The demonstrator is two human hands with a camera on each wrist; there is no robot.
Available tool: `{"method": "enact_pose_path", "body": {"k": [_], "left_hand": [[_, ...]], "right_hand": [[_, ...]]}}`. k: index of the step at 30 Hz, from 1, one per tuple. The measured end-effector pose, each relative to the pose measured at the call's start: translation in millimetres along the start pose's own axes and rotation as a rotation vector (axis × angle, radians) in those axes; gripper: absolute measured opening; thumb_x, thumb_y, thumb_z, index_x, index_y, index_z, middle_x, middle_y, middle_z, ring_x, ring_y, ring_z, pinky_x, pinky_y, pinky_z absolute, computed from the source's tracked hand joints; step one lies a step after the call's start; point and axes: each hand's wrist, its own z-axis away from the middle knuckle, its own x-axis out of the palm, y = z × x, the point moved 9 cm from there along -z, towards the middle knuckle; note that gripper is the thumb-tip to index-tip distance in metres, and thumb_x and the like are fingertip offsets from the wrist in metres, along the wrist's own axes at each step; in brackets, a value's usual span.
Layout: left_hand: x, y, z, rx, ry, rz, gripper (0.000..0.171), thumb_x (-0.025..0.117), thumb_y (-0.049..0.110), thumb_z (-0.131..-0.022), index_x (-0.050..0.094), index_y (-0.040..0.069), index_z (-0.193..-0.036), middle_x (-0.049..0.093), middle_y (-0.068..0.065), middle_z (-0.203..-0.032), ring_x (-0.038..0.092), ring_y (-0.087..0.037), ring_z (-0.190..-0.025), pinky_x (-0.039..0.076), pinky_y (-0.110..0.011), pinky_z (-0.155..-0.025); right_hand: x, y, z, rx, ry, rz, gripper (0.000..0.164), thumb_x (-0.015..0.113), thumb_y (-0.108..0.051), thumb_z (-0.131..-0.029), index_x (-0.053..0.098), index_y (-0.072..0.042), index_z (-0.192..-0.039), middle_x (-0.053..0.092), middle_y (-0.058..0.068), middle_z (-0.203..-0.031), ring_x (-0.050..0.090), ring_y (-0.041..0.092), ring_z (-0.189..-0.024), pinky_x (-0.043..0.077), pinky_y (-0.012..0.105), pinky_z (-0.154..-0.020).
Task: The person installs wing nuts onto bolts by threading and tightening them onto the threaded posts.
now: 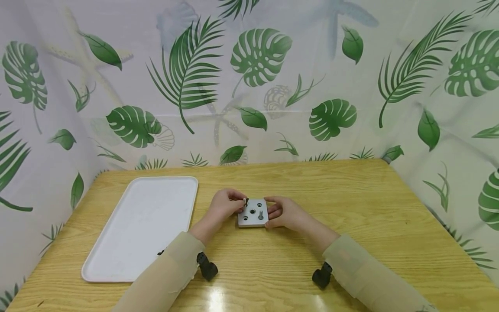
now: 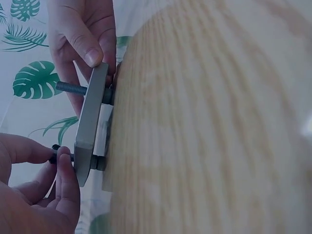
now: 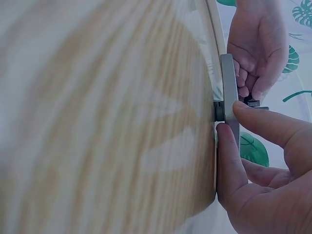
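A square silver metal plate [image 1: 252,222] with several holes sits just off the table on bolt heads [image 2: 98,163] under it. From its near right hole a threaded bolt shank [image 1: 260,215] points upward. My left hand [image 1: 225,203] is at the far left corner, where thumb and fingers pinch a small dark piece [image 2: 53,154] above the plate; the fingertips partly hide it and I cannot tell its exact kind. With my right hand [image 1: 287,213] I grip the plate's right edge, thumb on top and a finger [image 3: 229,151] beneath it.
To the left lies a white rectangular tray [image 1: 144,225] with a raised rim, partly behind my left sleeve [image 1: 171,268]. The wooden table [image 1: 312,182] meets a leaf-patterned cloth wall [image 1: 288,125] at its back edge. Each wrist carries a black camera [image 1: 208,269].
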Motion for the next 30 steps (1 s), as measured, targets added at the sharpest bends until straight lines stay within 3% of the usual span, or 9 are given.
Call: {"method": "enact_pose_path", "body": {"k": [5,11,16,23,30], "left_hand": [[0.7,0.4,0.9,-0.004,-0.015,-0.01,0.017,0.066,0.001,-0.1,0.078,-0.005,-0.11,0.076,-0.018,-0.111,0.067,-0.01,-0.08,0.059,-0.022,-0.075],[2.3,2.9,0.8,0.011,-0.027,-0.09,0.017,0.074,0.017,-0.1,0.078,0.001,-0.105,0.071,-0.006,-0.092,0.061,-0.012,-0.079,0.052,-0.022,-0.07],[3.7,6.5,0.6,0.04,-0.012,-0.131,0.013,0.074,0.015,-0.099,0.076,0.002,-0.098,0.066,-0.003,-0.085,0.058,-0.012,-0.074,0.049,-0.021,-0.066],[4.0,8.1,1.3,0.047,-0.006,-0.125,0.007,0.075,0.008,-0.095,0.075,0.002,-0.098,0.069,-0.01,-0.099,0.059,-0.016,-0.082,0.052,-0.022,-0.069],[3.1,7.6,3.3,0.023,0.0,-0.117,0.015,0.075,0.006,-0.094,0.078,0.001,-0.108,0.072,-0.013,-0.108,0.061,-0.018,-0.088,0.054,-0.024,-0.073]], "right_hand": [[0.8,-0.9,1.2,0.008,0.0,-0.009,0.083,0.084,0.004,-0.087,0.042,0.004,-0.159,0.067,0.024,-0.126,0.071,0.028,-0.109,0.06,0.031,-0.089],[0.9,-1.5,1.5,0.014,0.003,-0.003,0.084,0.084,0.003,-0.087,0.042,0.004,-0.159,0.067,0.024,-0.127,0.071,0.028,-0.11,0.06,0.032,-0.091],[1.1,-2.2,1.9,0.01,-0.003,-0.001,0.083,0.084,0.003,-0.087,0.041,0.004,-0.159,0.066,0.025,-0.128,0.072,0.029,-0.111,0.061,0.033,-0.092],[1.3,-2.6,2.2,0.02,-0.001,0.005,0.083,0.084,0.003,-0.087,0.042,0.003,-0.159,0.067,0.024,-0.127,0.071,0.027,-0.11,0.06,0.033,-0.092],[1.0,-3.2,2.6,0.013,-0.003,0.0,0.083,0.083,0.003,-0.088,0.041,0.004,-0.159,0.066,0.025,-0.128,0.071,0.029,-0.111,0.06,0.033,-0.092]]}}
